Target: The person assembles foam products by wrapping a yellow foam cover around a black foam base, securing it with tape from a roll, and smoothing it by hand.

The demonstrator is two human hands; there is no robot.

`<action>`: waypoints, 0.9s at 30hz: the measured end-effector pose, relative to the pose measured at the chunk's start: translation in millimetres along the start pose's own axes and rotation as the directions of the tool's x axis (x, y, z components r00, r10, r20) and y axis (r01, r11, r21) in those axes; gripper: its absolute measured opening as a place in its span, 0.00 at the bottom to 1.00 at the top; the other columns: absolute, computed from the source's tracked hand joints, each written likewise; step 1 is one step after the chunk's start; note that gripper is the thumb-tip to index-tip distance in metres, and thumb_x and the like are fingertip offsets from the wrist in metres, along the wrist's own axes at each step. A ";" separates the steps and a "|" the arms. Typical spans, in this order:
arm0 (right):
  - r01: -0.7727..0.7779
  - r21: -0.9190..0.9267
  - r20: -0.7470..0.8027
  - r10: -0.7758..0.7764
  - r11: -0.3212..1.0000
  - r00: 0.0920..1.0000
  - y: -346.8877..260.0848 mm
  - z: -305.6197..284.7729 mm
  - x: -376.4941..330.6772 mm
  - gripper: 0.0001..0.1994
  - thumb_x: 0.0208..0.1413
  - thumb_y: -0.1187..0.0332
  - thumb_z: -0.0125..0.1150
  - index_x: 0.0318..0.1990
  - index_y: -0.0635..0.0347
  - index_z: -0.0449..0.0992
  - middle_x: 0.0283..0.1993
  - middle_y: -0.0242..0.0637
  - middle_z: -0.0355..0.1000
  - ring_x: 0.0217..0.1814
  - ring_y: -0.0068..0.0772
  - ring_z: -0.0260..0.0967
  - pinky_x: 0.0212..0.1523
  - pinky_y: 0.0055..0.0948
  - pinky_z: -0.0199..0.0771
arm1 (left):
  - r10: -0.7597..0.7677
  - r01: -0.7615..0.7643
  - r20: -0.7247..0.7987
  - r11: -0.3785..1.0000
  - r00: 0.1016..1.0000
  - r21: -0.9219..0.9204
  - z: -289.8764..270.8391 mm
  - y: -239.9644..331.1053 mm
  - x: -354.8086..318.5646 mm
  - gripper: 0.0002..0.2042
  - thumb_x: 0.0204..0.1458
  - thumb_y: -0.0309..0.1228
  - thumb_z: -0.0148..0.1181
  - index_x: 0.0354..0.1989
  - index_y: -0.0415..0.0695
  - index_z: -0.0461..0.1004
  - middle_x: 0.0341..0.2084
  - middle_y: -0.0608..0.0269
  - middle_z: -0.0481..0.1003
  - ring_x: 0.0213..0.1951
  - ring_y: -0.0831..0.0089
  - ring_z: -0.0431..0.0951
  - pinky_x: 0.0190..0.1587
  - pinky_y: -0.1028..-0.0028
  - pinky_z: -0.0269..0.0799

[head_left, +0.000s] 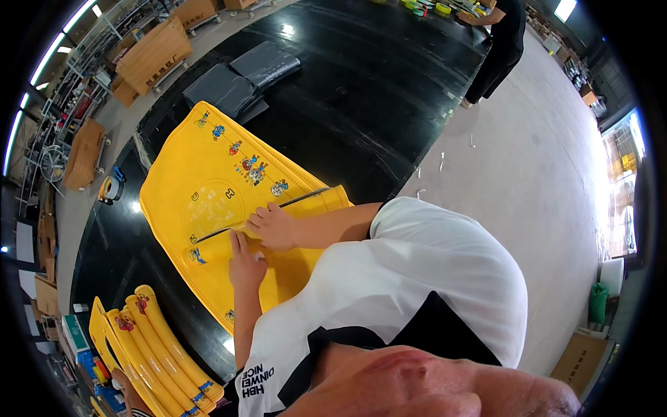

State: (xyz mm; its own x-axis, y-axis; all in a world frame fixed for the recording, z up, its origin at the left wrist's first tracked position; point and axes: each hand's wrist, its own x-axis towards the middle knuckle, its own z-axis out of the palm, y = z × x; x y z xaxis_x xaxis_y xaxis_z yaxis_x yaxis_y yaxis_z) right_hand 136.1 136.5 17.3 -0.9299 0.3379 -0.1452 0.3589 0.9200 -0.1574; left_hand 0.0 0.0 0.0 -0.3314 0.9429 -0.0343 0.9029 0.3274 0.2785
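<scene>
Sheet: big yellow vinyl sheet (208, 187) with little cartoon prints lay flat on the glossy black desk (361, 104), near its front-left edge, one end folded back over itself under the hands.
Left hand: left hand (244, 263) was flat, fingers stretched out and closed on nothing, just pinning the fold right at the thin dark strip (264, 212) that ran across the sheet.
Right hand: right hand (272, 226) sat just above it, fingers curled loosely on the fold edge, touching the strip. Couldn't tell if it actually pinched the vinyl or only pressed.
Doing it well: I'd say keeping the flat hand as the anchor and running the other along the strip was the way, pressing from the middle outward so the fold wouldn't wander or trap a wrinkle.
Edges: the sheet's near corner sat close to the desk's curved front edge, so not much slack toward the body.
Open room: lots of bare desk beyond and to the right of the sheet. Grey folded sheets (240, 80) lay well apart at the far side.
Left side: a stack of yellow tube-ribbed pieces (149, 347) sat near the lower left, a tape roll (109, 187) by the left edge.
Other person: someone stood at the far end (497, 48), well clear.
</scene>
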 end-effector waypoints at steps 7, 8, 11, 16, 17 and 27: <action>-0.164 0.209 0.136 0.138 0.964 0.981 21.2 -15.5 5.6 0.38 0.50 0.46 0.68 0.66 0.55 0.67 0.63 0.40 0.66 0.60 0.46 0.64 0.55 0.44 0.69 | -0.006 0.018 -0.047 0.967 0.999 0.252 -17.6 32.6 5.1 0.40 0.46 0.36 0.64 0.71 0.42 0.57 0.76 0.61 0.48 0.41 0.46 0.79 0.41 0.57 0.78; -0.189 0.293 0.250 0.116 0.937 0.961 22.4 -29.5 6.0 0.38 0.51 0.46 0.68 0.66 0.55 0.67 0.64 0.40 0.66 0.60 0.47 0.64 0.54 0.44 0.70 | -0.003 0.020 -0.056 0.948 0.998 0.319 -31.8 41.1 -10.9 0.41 0.46 0.36 0.63 0.71 0.42 0.56 0.76 0.63 0.47 0.40 0.46 0.78 0.41 0.57 0.78; -0.104 0.464 0.259 -0.022 0.880 0.966 31.0 -3.1 -6.8 0.38 0.49 0.46 0.69 0.66 0.53 0.67 0.62 0.39 0.67 0.61 0.46 0.63 0.57 0.43 0.66 | -0.076 0.035 0.155 0.967 0.985 0.252 -32.2 46.8 -44.9 0.42 0.46 0.37 0.64 0.73 0.43 0.55 0.77 0.66 0.44 0.40 0.47 0.77 0.39 0.58 0.78; -0.056 0.147 -0.083 0.069 0.988 0.994 3.4 -10.3 -19.9 0.37 0.50 0.44 0.68 0.66 0.47 0.68 0.63 0.35 0.66 0.63 0.42 0.61 0.60 0.40 0.60 | -0.004 -0.008 0.122 0.995 0.993 0.102 -14.3 28.0 -3.0 0.44 0.47 0.38 0.64 0.74 0.43 0.51 0.77 0.59 0.44 0.38 0.46 0.79 0.39 0.58 0.79; -0.063 0.101 -0.056 0.069 0.993 0.996 -2.0 -8.9 -17.6 0.37 0.50 0.44 0.68 0.67 0.46 0.67 0.63 0.35 0.66 0.64 0.41 0.60 0.60 0.39 0.59 | 0.032 -0.039 0.082 0.996 0.996 0.084 -1.9 15.2 14.4 0.44 0.47 0.38 0.64 0.74 0.43 0.51 0.76 0.57 0.45 0.38 0.45 0.80 0.40 0.58 0.79; -0.150 0.385 0.198 0.077 0.911 0.977 20.2 -26.7 -23.6 0.33 0.56 0.50 0.63 0.66 0.55 0.67 0.61 0.50 0.69 0.58 0.50 0.69 0.61 0.46 0.66 | -0.085 0.047 0.204 0.982 0.975 0.183 -50.0 51.0 -41.3 0.41 0.47 0.35 0.63 0.72 0.45 0.55 0.76 0.64 0.49 0.38 0.50 0.80 0.40 0.58 0.79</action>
State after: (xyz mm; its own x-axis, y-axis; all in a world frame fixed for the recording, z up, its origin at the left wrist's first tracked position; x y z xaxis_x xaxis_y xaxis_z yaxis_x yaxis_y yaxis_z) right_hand 163.1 152.4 43.6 -0.8652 0.3617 -0.3472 0.4969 0.7108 -0.4979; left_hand 46.0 -25.3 63.6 -0.3442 0.9042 -0.2528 0.9210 0.3775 0.0960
